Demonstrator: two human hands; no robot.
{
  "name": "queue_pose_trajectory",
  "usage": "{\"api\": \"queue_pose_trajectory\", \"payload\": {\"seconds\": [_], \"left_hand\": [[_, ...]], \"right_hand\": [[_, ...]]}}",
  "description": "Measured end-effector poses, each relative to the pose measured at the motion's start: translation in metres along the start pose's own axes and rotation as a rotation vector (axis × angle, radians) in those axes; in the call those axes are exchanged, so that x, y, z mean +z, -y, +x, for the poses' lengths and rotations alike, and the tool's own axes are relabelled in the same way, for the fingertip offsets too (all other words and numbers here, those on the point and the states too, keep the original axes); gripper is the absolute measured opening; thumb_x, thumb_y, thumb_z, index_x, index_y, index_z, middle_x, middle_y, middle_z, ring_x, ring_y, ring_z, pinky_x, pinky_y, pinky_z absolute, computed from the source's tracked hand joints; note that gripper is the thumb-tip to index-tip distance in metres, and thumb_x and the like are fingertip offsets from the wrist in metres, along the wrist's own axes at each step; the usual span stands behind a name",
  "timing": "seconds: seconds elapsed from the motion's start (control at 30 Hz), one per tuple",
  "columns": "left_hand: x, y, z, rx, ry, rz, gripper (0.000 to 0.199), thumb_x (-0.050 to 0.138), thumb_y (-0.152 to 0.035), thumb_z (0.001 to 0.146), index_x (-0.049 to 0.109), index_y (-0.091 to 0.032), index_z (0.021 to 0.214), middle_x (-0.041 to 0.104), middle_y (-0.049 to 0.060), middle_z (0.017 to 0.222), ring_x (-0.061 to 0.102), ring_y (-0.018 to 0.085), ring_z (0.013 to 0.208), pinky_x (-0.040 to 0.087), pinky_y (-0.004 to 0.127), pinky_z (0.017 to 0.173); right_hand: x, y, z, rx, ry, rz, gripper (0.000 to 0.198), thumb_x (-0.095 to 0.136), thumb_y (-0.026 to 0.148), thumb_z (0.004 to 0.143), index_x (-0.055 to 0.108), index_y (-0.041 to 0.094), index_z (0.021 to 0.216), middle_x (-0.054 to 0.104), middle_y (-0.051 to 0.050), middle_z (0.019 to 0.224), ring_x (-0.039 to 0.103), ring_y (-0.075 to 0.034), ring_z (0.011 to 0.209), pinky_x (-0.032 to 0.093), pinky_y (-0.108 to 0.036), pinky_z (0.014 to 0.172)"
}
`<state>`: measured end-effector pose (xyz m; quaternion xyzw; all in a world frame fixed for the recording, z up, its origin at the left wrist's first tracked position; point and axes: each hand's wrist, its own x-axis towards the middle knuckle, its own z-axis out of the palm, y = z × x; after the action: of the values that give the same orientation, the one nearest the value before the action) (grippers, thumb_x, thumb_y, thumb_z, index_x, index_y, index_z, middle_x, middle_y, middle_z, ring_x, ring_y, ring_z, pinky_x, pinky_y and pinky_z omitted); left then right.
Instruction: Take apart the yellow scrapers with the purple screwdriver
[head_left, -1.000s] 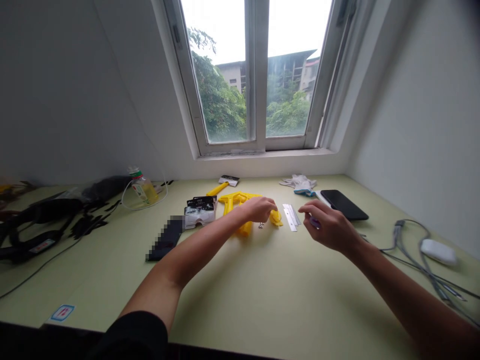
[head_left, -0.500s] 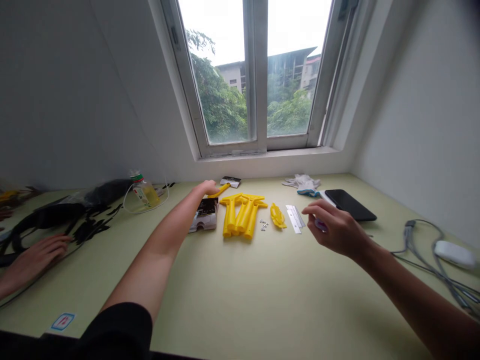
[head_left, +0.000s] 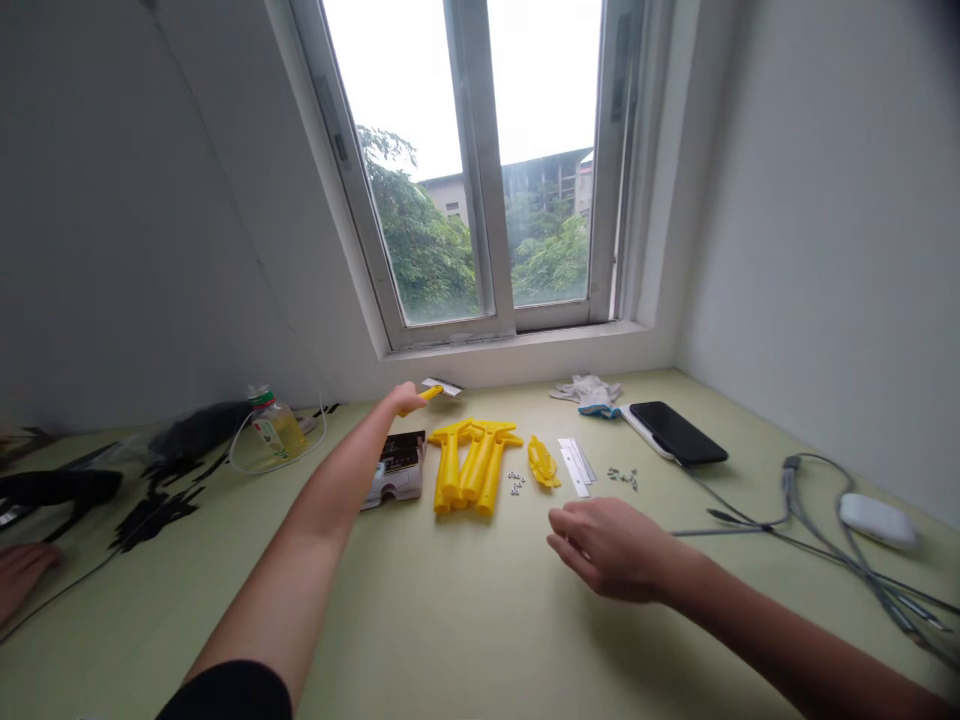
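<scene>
At the far side of the table, my left hand [head_left: 406, 398] is closed around the yellow handle of a scraper [head_left: 430, 393], its wide pale blade pointing away near the wall. Closer in, several yellow scraper handles [head_left: 469, 470] lie side by side, with a dark box [head_left: 401, 468] to their left. My right hand [head_left: 611, 545] hovers over the table with curled fingers; whatever is in them, if anything, is hidden. Just beyond it lie flat metal blades [head_left: 575, 467] and small screws [head_left: 622, 478]. Yellow plastic pieces [head_left: 541, 463] and small nuts [head_left: 516, 484] sit between handles and blades.
Gloves [head_left: 589, 391] lie at the back, beside a black phone [head_left: 679, 432]. Grey cables [head_left: 817, 510] and a white case [head_left: 877, 520] are on the right. A bottle [head_left: 275, 430] stands at left, near black items and another person's hand [head_left: 24, 575].
My right hand has moved left and nearer to me, uncovering the screws. My left hand still grips the scraper, now turned so its blade looks thinner. The whole view has shifted.
</scene>
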<state>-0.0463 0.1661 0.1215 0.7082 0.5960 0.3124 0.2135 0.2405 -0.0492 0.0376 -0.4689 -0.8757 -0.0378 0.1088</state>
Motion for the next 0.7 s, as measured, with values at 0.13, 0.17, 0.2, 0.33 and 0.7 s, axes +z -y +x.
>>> {"api": "queue_pose_trajectory", "payload": {"seconds": [0.13, 0.17, 0.2, 0.33, 0.7], "left_hand": [[-0.012, 0.011, -0.002, -0.173, 0.025, -0.055, 0.023, 0.067, -0.035, 0.083, 0.056, -0.015, 0.081, 0.048, -0.003, 0.058, 0.053, 0.014, 0.059, 0.036, 0.020, 0.048], [-0.013, 0.017, -0.007, -0.199, 0.028, -0.090, 0.024, 0.066, -0.036, 0.083, 0.053, -0.016, 0.081, 0.045, -0.005, 0.056, 0.049, 0.012, 0.056, 0.033, 0.019, 0.047], [-0.013, 0.022, -0.014, -0.221, 0.032, -0.131, 0.024, 0.066, -0.035, 0.084, 0.051, -0.017, 0.082, 0.044, -0.006, 0.056, 0.045, 0.010, 0.053, 0.030, 0.018, 0.046], [-0.010, 0.033, -0.058, -0.263, 0.078, -0.344, 0.022, 0.061, -0.031, 0.083, 0.044, -0.019, 0.091, 0.055, -0.003, 0.069, 0.042, 0.008, 0.049, 0.028, 0.019, 0.043], [0.044, -0.004, -0.190, -0.247, 0.325, -1.101, 0.044, 0.070, -0.033, 0.075, 0.037, -0.025, 0.102, 0.050, -0.007, 0.070, 0.045, 0.008, 0.051, 0.031, 0.018, 0.041]], "right_hand": [[0.019, 0.008, -0.006, 0.059, 0.102, -0.045, 0.028, 0.037, 0.027, 0.094, 0.057, 0.020, 0.077, 0.066, -0.005, 0.069, 0.059, -0.018, 0.056, 0.024, -0.030, 0.051], [0.022, 0.006, -0.008, 0.078, 0.116, -0.058, 0.026, 0.037, 0.025, 0.094, 0.058, 0.020, 0.078, 0.066, -0.005, 0.070, 0.060, -0.019, 0.058, 0.025, -0.030, 0.051], [0.024, 0.003, -0.009, 0.091, 0.119, -0.073, 0.025, 0.038, 0.024, 0.093, 0.058, 0.020, 0.079, 0.066, -0.006, 0.072, 0.061, -0.019, 0.060, 0.028, -0.030, 0.052], [0.025, -0.010, -0.015, 0.082, 0.048, -0.156, 0.014, 0.046, 0.018, 0.085, 0.061, 0.019, 0.084, 0.066, -0.008, 0.083, 0.062, -0.024, 0.076, 0.042, -0.036, 0.067], [-0.017, -0.007, 0.073, 0.354, -0.336, 0.979, 0.036, 0.054, 0.050, 0.088, 0.062, 0.016, 0.098, 0.066, -0.005, 0.080, 0.060, -0.015, 0.062, 0.049, -0.028, 0.055]]}}
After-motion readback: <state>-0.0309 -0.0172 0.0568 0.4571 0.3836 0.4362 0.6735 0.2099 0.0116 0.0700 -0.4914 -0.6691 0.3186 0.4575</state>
